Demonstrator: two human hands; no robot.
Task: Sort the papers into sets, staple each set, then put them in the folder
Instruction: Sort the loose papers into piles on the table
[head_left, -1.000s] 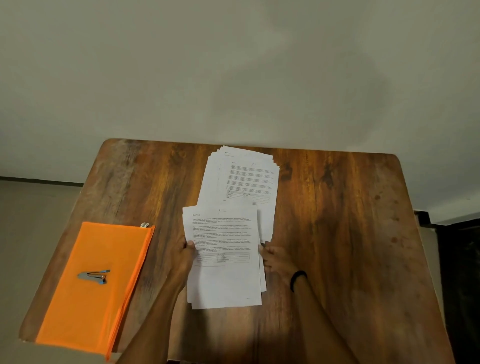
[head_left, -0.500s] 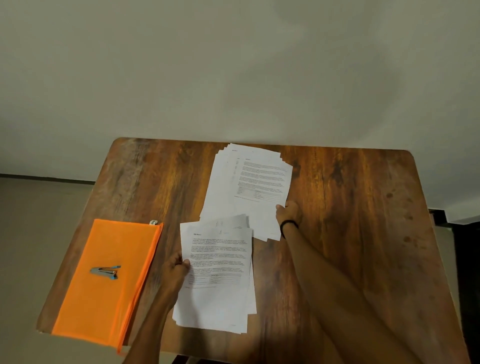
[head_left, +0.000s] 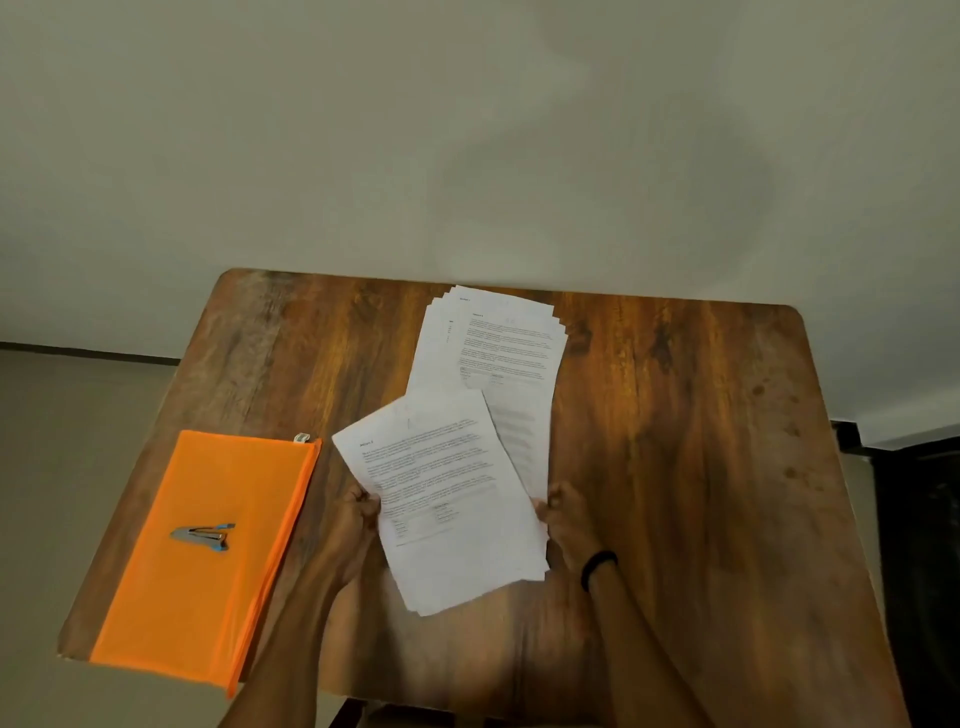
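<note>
Both hands hold a set of papers (head_left: 457, 499) over the near middle of the table (head_left: 675, 441). The left hand (head_left: 358, 514) grips the set's left edge with curled fingers, and the right hand (head_left: 563, 512) is clamped on the right edge in the same way, knuckles bunched against the paper. A dark band (head_left: 598, 566) circles the right wrist. The set is several printed sheets, loosely squared, with edges fanning a little at the lower right. It is turned so its top leans to the left, and the top page shows blocks of text and a small table, too blurred to read. Its far end overlaps the near end of the pile (head_left: 493, 343), which lies flat toward the far edge of the table, its sheets slightly staggered. I cannot tell whether the set touches the table or the pile beneath it. The orange folder (head_left: 171, 608) lies flat on the left near part of the table, well apart from the papers, reaching down to the near edge, with a small zip tab at its far right corner. The stapler (head_left: 203, 535), silver and blue, lies on the folder near its middle. Behind the table is a plain pale wall (head_left: 467, 130).
</note>
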